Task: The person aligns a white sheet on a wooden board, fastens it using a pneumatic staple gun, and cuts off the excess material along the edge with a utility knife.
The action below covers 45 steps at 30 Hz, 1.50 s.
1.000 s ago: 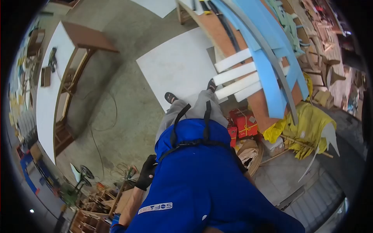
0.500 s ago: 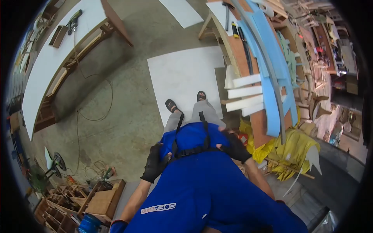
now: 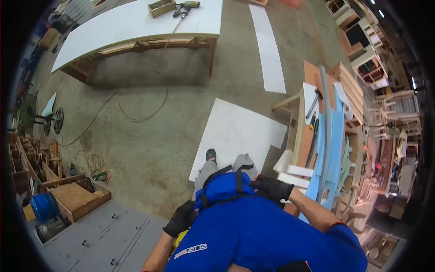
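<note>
A blue waist bag (image 3: pixel 222 189) with black straps sits against the front of my blue shirt. My left hand (image 3: pixel 181 218), in a black fingerless glove, is closed on the bag's left edge, its fingertips partly hidden. At the bag's right side, my right hand (image 3: pixel 273 187), gloved the same way, grips the edge with bare fingertips against the blue cloth. Below, a foot in a dark sandal (image 3: pixel 211 155) stands on a white sheet (image 3: pixel 240 129) lying on the floor.
A long white-topped table (image 3: pixel 118 31) carries a power drill (image 3: pixel 185 9) and an open box (image 3: pixel 161 7). On the right bench lie a hammer (image 3: pixel 313 102), blue strips (image 3: pixel 334 136) and white pieces (image 3: pixel 297 179). A cable (image 3: pixel 118 94) trails across the floor. Grey drawers (image 3: pixel 99 240) stand lower left.
My view has turned left and my body has shifted, so the white table now lies ahead and the bench further right. Both hands stay at the waist bag.
</note>
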Each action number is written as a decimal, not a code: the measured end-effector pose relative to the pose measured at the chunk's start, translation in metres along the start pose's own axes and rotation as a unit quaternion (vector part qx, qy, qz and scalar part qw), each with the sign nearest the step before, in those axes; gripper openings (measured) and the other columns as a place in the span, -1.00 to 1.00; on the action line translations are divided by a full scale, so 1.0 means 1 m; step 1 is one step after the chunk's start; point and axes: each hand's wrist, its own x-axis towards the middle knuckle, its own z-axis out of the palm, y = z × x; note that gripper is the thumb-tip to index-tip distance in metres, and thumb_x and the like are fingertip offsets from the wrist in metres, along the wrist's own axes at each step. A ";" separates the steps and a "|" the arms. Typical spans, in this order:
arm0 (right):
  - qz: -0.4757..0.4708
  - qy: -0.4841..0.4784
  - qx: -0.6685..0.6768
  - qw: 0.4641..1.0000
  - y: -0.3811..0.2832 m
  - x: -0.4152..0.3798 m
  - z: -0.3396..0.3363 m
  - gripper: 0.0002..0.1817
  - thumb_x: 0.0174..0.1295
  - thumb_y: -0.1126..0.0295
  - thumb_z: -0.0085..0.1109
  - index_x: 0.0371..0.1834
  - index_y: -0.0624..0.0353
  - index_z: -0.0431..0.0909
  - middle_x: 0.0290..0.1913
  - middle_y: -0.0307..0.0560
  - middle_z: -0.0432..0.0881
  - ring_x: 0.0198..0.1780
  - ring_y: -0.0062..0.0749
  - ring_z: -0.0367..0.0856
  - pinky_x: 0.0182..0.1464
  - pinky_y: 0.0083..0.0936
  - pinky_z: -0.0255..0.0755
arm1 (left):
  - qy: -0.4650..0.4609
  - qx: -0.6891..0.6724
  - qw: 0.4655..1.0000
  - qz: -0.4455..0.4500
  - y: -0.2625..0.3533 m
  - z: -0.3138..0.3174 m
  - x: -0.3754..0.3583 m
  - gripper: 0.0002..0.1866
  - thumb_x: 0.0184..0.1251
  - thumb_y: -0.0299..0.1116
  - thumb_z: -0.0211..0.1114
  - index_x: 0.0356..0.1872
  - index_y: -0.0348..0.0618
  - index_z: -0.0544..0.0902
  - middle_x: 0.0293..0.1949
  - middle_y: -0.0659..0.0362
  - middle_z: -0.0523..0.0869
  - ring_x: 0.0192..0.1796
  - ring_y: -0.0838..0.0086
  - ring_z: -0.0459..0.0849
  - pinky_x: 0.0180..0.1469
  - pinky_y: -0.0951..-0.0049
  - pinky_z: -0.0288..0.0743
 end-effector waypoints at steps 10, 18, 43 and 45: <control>0.040 0.042 0.120 0.991 0.012 0.021 -0.051 -0.72 0.21 0.14 0.26 -0.22 0.12 0.60 -0.40 -0.12 0.53 -0.35 -0.35 0.50 -0.24 -0.42 0.41 | -0.115 0.174 0.977 0.042 0.043 -0.021 0.133 -0.56 0.30 0.10 0.19 -0.06 -0.04 0.63 -0.18 -0.12 0.62 -0.11 -0.01 0.63 -0.08 0.17 0.51; 0.046 -0.064 -0.017 0.997 0.086 0.078 -0.147 -0.61 0.26 -0.04 0.14 -0.36 0.09 0.50 -0.51 -0.08 0.52 -0.42 -0.24 0.56 -0.35 -0.34 0.39 | -0.172 0.086 0.967 0.164 0.052 -0.016 0.289 -0.46 0.28 0.04 0.28 0.16 -0.07 0.52 0.02 -0.12 0.53 0.14 -0.03 0.49 0.22 0.10 0.35; -0.026 -0.025 -0.047 0.998 0.179 0.248 -0.332 -0.76 0.33 0.27 -0.07 -0.21 0.22 0.50 -0.47 0.14 0.60 -0.45 0.00 0.64 -0.39 -0.07 0.46 | -0.200 0.240 0.943 -0.110 0.156 -0.098 0.511 -0.44 0.28 -0.26 0.19 0.34 0.03 0.37 -0.13 -0.20 0.65 -0.14 -0.01 0.68 -0.14 0.09 0.53; -0.084 0.023 -0.041 0.995 0.190 0.255 -0.329 -0.76 0.35 0.28 -0.08 -0.22 0.21 0.50 -0.46 0.13 0.61 -0.47 0.02 0.62 -0.41 -0.08 0.45 | -0.202 0.174 0.961 -0.069 0.137 -0.105 0.516 -0.31 0.26 -0.30 0.21 0.45 0.10 0.23 -0.03 -0.27 0.60 -0.07 0.04 0.67 -0.03 0.15 0.50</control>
